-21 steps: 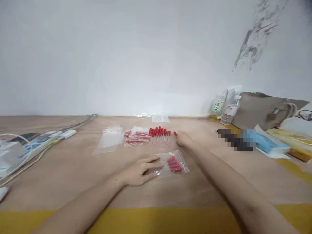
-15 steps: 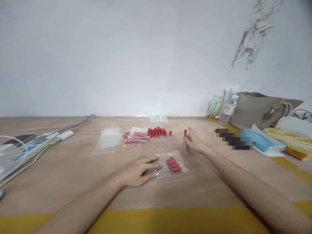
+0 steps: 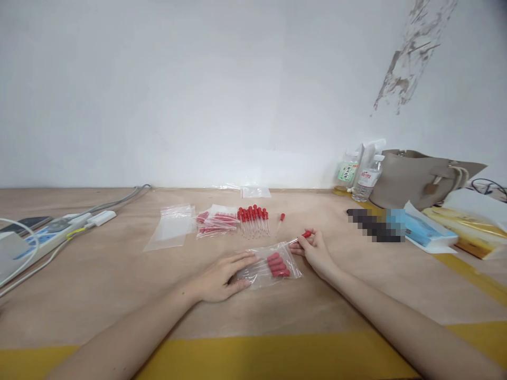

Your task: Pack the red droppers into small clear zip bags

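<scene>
Red-bulbed, a dropper pinched in the fingers of the right hand points toward a clear bag on the worktop; the left hand, fingers released, rests on that bag.

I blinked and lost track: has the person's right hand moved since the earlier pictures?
Yes: judged against the grey handbag, the right hand has moved rightward and nearer the camera, holding a red-topped dropper.
</scene>
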Available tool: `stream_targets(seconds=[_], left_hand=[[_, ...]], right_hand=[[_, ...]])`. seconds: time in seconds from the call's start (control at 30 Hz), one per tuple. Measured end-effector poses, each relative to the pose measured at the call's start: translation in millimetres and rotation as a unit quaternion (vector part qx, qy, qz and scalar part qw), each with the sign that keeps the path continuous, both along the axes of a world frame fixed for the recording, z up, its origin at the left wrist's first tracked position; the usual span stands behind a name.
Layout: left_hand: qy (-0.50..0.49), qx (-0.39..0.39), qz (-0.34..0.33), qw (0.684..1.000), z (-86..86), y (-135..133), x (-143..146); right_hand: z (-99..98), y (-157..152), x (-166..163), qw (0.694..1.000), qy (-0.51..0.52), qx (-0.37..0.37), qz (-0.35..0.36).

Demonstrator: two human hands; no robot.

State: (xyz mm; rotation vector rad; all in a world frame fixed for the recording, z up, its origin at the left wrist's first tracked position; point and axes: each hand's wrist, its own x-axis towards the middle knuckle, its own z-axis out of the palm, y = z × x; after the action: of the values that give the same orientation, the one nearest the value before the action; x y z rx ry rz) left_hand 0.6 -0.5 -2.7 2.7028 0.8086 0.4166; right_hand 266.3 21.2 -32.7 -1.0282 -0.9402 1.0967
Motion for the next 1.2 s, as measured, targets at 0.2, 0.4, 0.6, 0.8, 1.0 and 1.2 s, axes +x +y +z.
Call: stream_targets(seconds=[0.2,0.4,0.6,0.8,1.0,1.2], left_hand=[[0.01,0.003,0.001,1.0,0.1,1,0],[0.006,-0.002,-0.002,1.0,1.5,0,1],[0.004,0.001,0.003,1.0,-0.9,0,0],[-0.005,-0.005,0.0,1.0,-1.0,1,1],[-0.008,-0.012,0.0,1.0,-0.2,0,0],[-0.007,-0.014,-0.001,1.0,-0.2,0,-1]], right_hand=[[0.4,-7,4,0.999,-0.013,0.012,0.041],[2.9,-9,8,0.994,-0.059,-0.011,0.094],[7.2,-5,9,0.97,-0.155,-0.057,0.179],[10.4,-1,2,0.971,-0.153,-0.073,0.169],[8.9,-1,1,0.962,-0.156,-0.05,0.218],[17.0,1,-6,0.947,-0.173,-0.09,0.253]])
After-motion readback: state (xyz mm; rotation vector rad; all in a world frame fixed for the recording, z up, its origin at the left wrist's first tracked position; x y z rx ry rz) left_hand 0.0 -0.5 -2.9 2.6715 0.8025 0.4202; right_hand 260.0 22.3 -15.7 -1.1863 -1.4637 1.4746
